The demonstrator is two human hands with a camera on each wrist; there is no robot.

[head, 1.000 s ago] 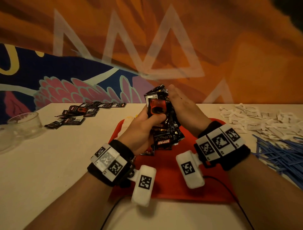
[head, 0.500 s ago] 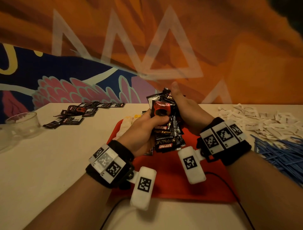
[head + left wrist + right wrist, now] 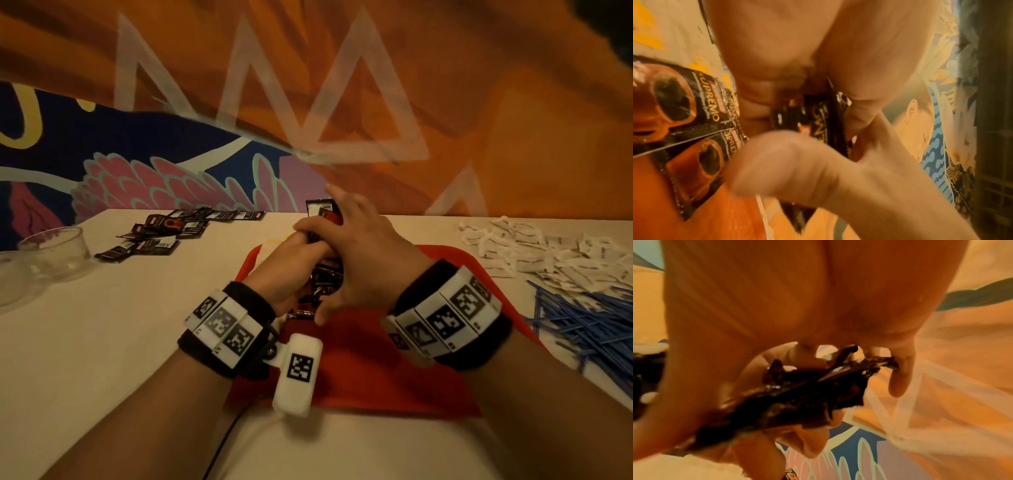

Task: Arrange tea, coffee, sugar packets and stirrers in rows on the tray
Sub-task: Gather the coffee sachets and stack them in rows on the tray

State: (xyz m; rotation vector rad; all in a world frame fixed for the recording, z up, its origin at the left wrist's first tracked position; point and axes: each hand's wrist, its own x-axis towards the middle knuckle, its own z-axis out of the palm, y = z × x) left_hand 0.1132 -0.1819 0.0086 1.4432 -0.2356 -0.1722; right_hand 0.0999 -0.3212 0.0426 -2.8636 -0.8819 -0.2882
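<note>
A bundle of black and red coffee packets (image 3: 323, 274) is squeezed upright between both my hands over the red tray (image 3: 370, 359). My left hand (image 3: 294, 263) grips the bundle from the left, fingers curled round it (image 3: 818, 113). From the right, my right hand (image 3: 356, 260) wraps over the bundle, thumb low near the tray; the right wrist view shows the packets' edges (image 3: 797, 389) in its grasp. Two coffee packets (image 3: 684, 129) lie flat on the tray, seen in the left wrist view.
More coffee packets (image 3: 164, 233) lie scattered at the back left of the table. Two clear glass bowls (image 3: 51, 250) stand at the left edge. White sugar packets (image 3: 548, 250) and blue stirrers (image 3: 589, 325) are heaped on the right. A painted wall rises behind.
The bundle came down toward the tray. My right hand turned over the top of it, covering most of the packets, while the left hand kept its grip.
</note>
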